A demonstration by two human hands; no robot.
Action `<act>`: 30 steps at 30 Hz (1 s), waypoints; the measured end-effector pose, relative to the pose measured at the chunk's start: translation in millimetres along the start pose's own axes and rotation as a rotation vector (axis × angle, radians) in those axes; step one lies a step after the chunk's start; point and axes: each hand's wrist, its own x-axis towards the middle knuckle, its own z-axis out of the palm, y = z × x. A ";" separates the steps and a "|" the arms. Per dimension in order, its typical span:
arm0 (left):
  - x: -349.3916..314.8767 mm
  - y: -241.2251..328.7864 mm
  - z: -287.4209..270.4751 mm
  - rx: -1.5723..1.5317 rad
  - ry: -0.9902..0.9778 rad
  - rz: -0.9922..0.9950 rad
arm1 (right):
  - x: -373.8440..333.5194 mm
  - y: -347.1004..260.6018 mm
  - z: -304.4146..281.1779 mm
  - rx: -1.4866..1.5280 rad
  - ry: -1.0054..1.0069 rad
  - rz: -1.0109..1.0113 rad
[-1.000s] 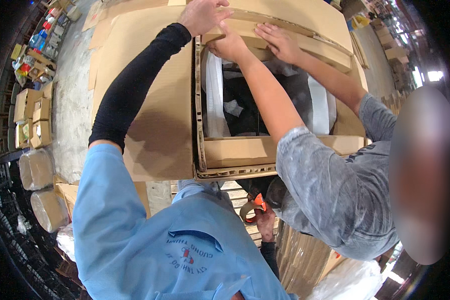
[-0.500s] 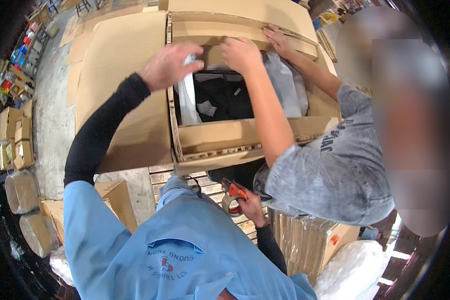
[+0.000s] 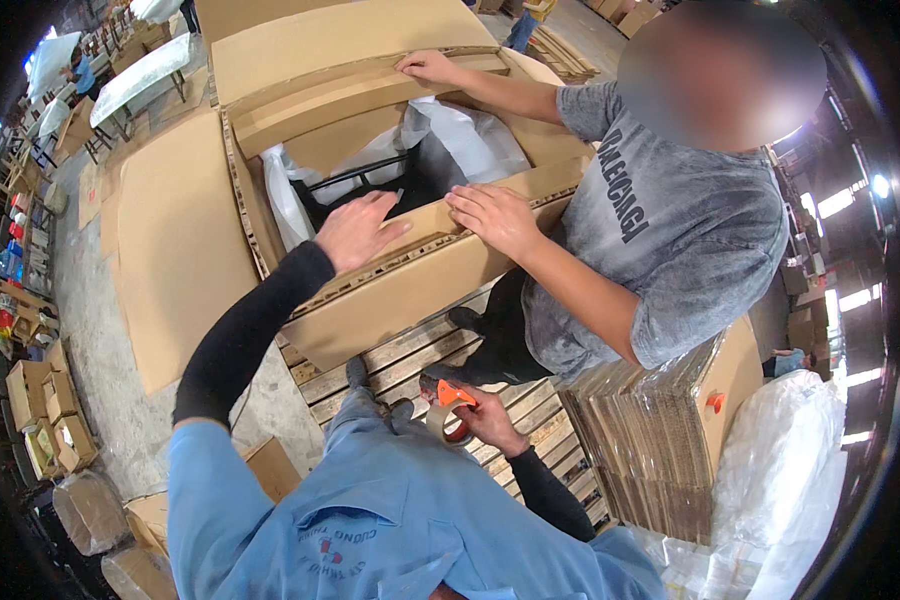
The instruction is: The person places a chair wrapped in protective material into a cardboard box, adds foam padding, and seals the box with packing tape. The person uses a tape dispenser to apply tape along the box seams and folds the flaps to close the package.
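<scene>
A large open cardboard box (image 3: 400, 316) stands before me, holding a black framed item (image 3: 355, 185) partly covered by white wrapping sheet (image 3: 470, 140). Over the box's near inner edge is my left hand (image 3: 355, 232), fingers stretched and nothing in them; whether it touches the cardboard I cannot tell. Low by my right side, my right hand (image 3: 494, 424) is closed on an orange tape dispenser (image 3: 455, 393) with a roll of tape (image 3: 438, 422). A co-worker's hand (image 3: 498, 214) rests on the near wall, another hand (image 3: 430, 66) on the far edge.
The co-worker in a grey shirt (image 3: 690, 230) stands close at the box's right. Wide flaps (image 3: 175, 250) fold out left and behind. A wooden pallet (image 3: 390, 375) lies below. Stacked flat cardboard (image 3: 635, 440) and clear plastic wrap (image 3: 780, 470) are at right.
My view has shifted. My left hand has gone from the box's left end to its near side. The co-worker's near hand has moved from above the contents onto the near wall.
</scene>
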 end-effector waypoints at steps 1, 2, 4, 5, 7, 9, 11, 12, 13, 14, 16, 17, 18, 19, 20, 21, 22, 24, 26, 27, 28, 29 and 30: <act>20.9 0.3 19.3 -0.009 0.030 -0.002 | -7.8 8.9 1.1 0.011 0.018 0.022; 35.0 -5.7 28.8 0.002 -0.040 -0.051 | -8.0 12.8 2.4 0.014 0.007 0.027; 48.5 -20.2 57.1 0.043 -0.105 -0.124 | -9.4 10.0 3.7 0.039 0.003 0.001; 50.0 -32.0 71.3 0.071 -0.105 -0.145 | -8.8 3.4 3.8 0.038 -0.016 0.030; 58.2 -39.3 79.9 0.050 -0.117 -0.168 | -13.4 -3.2 5.9 0.041 -0.021 0.126; 65.6 -35.7 79.1 0.027 -0.150 -0.183 | -13.6 10.8 10.1 0.146 0.057 0.047; 65.2 -37.1 82.2 0.055 -0.124 -0.155 | -13.8 5.4 2.6 0.227 0.018 0.103; 63.7 -35.3 82.7 0.059 -0.135 -0.161 | -14.0 12.5 2.5 0.330 0.016 0.154; 63.6 -32.2 81.7 0.065 -0.147 -0.160 | -12.6 1.8 1.9 0.421 0.031 0.132; 61.1 -32.2 78.6 0.063 -0.147 -0.163 | -6.1 -20.1 -2.7 0.507 0.045 0.105; 60.0 -30.5 76.7 0.054 -0.143 -0.157 | 12.2 -29.3 -12.7 0.566 0.071 0.003; 61.0 -31.9 78.4 0.052 -0.132 -0.137 | 23.0 -38.4 -20.4 0.547 0.066 -0.040; 62.0 -34.2 79.7 0.050 -0.120 -0.117 | 35.5 -51.0 -30.2 0.528 0.061 -0.082; 64.5 -35.8 82.1 0.048 -0.115 -0.096 | 48.4 -64.7 -38.2 0.514 0.059 -0.121; 65.5 -38.2 77.6 0.064 -0.195 -0.147 | 68.5 -73.3 -45.1 0.581 0.045 -0.134; 65.3 -42.6 74.1 0.056 -0.221 -0.162 | 86.3 -79.8 -50.3 0.648 0.031 -0.146; 70.1 -42.7 70.4 0.036 -0.245 -0.156 | 96.3 -85.5 -56.6 0.517 0.029 -0.138; 90.5 -49.2 57.0 0.039 -0.267 -0.144 | 127.0 -98.2 -71.6 0.869 -0.038 -0.078; 117.7 -67.5 41.1 0.063 -0.071 -0.056 | 155.8 -103.8 -83.2 0.870 -0.051 -0.071; 132.2 -79.6 30.1 0.059 0.028 -0.027 | 171.4 -105.4 -90.1 0.871 -0.058 -0.068; 147.9 -100.2 24.8 0.101 0.139 -0.012 | 191.7 -105.2 -94.9 0.780 -0.027 -0.109; 162.2 -114.7 15.2 0.144 0.248 0.003 | 208.7 -112.2 -102.9 0.693 0.006 -0.179; 175.7 -130.8 3.2 0.203 0.233 -0.063 | 227.0 -119.3 -110.9 0.605 0.043 -0.246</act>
